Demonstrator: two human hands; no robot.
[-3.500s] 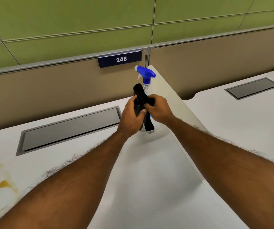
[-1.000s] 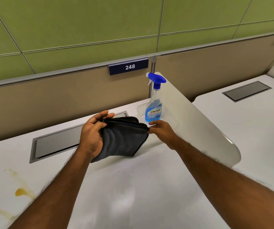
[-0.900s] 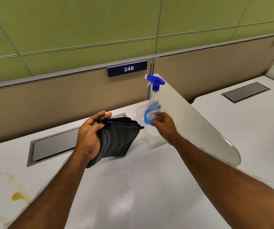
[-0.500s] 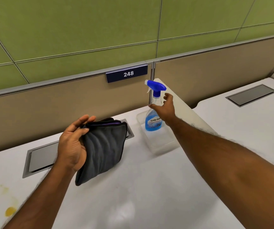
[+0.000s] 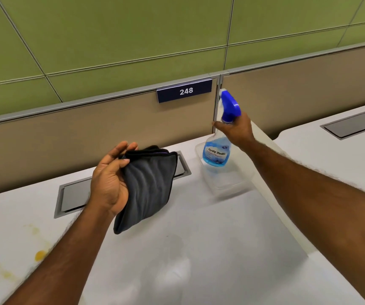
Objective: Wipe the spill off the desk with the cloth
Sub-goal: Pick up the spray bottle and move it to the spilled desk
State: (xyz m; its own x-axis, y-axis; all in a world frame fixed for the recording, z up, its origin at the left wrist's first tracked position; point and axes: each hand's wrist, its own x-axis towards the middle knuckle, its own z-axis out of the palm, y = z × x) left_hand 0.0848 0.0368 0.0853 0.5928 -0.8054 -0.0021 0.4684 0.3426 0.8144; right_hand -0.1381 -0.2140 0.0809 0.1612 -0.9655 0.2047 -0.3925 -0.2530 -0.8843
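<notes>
A folded dark grey cloth point(image 5: 148, 186) hangs from my left hand point(image 5: 110, 181), which grips its left edge above the white desk point(image 5: 177, 249). My right hand point(image 5: 237, 130) is closed around the neck of a clear spray bottle point(image 5: 216, 154) with blue liquid and a blue trigger head. The bottle's base is at or just above a clear plastic tray point(image 5: 227, 181); I cannot tell if it touches. A yellow-orange spill point(image 5: 39, 255) with streaks lies on the desk at the far left, apart from both hands.
A grey cable hatch point(image 5: 73, 197) is set into the desk behind my left hand. A beige partition with the sign 248 point(image 5: 184, 91) runs along the back. A white divider panel point(image 5: 271, 155) separates this desk from the one on the right.
My right hand let go of the cloth's corner, reached to the spray bottle and closed on its neck. My left hand kept the cloth and drew it back to the left.
</notes>
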